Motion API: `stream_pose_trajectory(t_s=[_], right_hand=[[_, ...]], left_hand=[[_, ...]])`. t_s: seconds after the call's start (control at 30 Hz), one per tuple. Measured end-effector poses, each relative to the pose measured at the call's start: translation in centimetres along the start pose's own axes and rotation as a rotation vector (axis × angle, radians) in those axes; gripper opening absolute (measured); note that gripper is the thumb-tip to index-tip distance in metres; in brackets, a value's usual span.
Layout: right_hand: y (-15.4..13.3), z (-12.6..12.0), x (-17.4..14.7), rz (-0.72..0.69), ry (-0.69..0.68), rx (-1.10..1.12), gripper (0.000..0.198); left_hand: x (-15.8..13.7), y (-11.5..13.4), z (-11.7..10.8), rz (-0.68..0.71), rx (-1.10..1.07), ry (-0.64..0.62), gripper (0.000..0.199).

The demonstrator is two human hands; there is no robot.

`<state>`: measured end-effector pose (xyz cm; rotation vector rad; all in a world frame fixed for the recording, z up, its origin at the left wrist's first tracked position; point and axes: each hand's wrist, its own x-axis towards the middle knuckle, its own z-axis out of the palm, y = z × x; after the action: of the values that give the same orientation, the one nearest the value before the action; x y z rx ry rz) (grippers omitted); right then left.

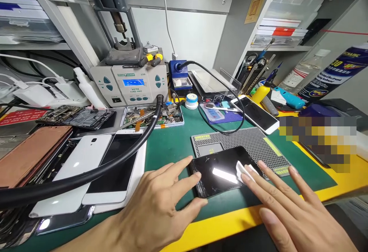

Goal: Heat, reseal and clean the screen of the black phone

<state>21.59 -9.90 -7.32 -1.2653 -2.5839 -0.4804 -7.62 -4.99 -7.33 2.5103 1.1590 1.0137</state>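
Note:
A black phone [214, 167] with a cracked, glossy screen lies face up, partly on the grey perforated mat [244, 139]. My left hand [163, 198] is at its left end, fingers spread, with fingertips touching the edge and corner. On the screen's right part, a folded white wipe [243, 169] sits under the fingertips of my right hand [290, 202]. The right fingers stretch out and press the wipe against the glass; the thumb stands apart. Light reflects as a bright strip across the screen. The phone's right end is partly hidden by my right hand.
A thick black hose [120, 167] arcs across the left from the hot-air station [129, 83]. Under it lie several phones, including a white-framed one [115, 164]. A parts tray [178, 121] stands behind. Another white phone [255, 114] lies back right; a blurred patch covers the right edge.

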Motion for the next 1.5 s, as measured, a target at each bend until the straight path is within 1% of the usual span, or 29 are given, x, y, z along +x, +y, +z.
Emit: stream_pose_trajectory(t_s=[0.2, 0.33, 0.47, 0.5, 0.53, 0.63, 0.67, 0.77, 0.87, 1.07, 1.23, 1.37, 1.5], right_hand=[[-0.6, -0.3, 0.9, 0.056, 0.020, 0.070, 0.056], [-0.8, -0.3, 1.0, 0.085, 0.020, 0.103, 0.056], [-1.4, -0.2, 1.5, 0.090, 0.022, 0.086, 0.056], [-1.7, -0.2, 1.8, 0.081, 0.025, 0.081, 0.056], [-2.1, -0.2, 2.3, 0.067, 0.025, 0.080, 0.056], [-3.2, -0.2, 4.2, 0.011, 0.036, 0.107, 0.052], [-3.5, -0.2, 4.9, 0.001, 0.043, 0.128, 0.050], [-4.5, -0.3, 6.7, 0.013, 0.069, 0.203, 0.045], [-5.1, -0.2, 7.4, 0.008, 0.098, 0.235, 0.042], [-5.6, -0.2, 6.0, -0.110, 0.182, 0.190, 0.034], [-5.3, -0.6, 5.3, -0.153, 0.155, 0.113, 0.035], [-5.2, -0.9, 4.8, -0.145, 0.143, 0.089, 0.037], [-4.5, -1.0, 3.4, -0.096, 0.122, 0.045, 0.043]], left_hand=[[0.0, 0.0, -0.3, 0.008, -0.031, -0.023, 0.018], [0.0, 0.1, -0.3, 0.002, -0.053, -0.070, 0.019], [-0.2, 0.4, -0.2, -0.021, -0.038, -0.070, 0.019], [-0.3, 0.5, -0.2, -0.048, -0.024, -0.075, 0.021], [-0.3, 0.6, -0.3, -0.082, -0.006, -0.083, 0.028], [-0.3, 0.8, -0.4, -0.167, 0.053, -0.104, 0.058], [-0.3, 0.8, -0.4, -0.173, 0.062, -0.108, 0.064], [-0.2, 0.9, -0.3, -0.173, 0.059, -0.119, 0.071], [-0.2, 0.8, -0.3, -0.173, 0.053, -0.117, 0.073], [-0.1, 0.8, -0.3, -0.144, 0.046, -0.067, 0.070], [-0.1, 0.8, -0.3, -0.162, 0.047, -0.073, 0.070], [-0.2, 0.6, -0.4, -0.209, 0.046, -0.115, 0.073], [-0.3, 0.5, -0.4, -0.224, 0.028, -0.118, 0.075]])
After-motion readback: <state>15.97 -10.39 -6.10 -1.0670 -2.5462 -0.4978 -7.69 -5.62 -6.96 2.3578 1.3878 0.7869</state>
